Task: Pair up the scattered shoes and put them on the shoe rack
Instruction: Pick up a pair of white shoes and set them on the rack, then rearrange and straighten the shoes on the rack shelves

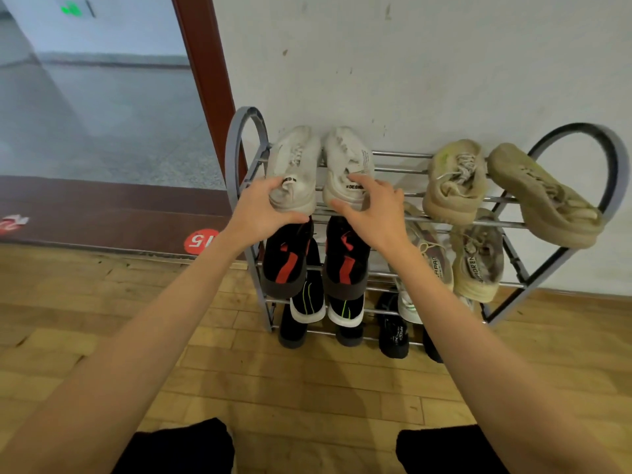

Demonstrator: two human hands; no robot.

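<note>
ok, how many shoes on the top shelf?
4. Two white sneakers at the left end, left and right, one under each hand; two beige sneakers at the right end, upright and tipped sideways.

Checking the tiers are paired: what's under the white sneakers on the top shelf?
Directly below the white sneakers sits a pair of black sneakers with red stripes; both hands cover their toes.
</note>
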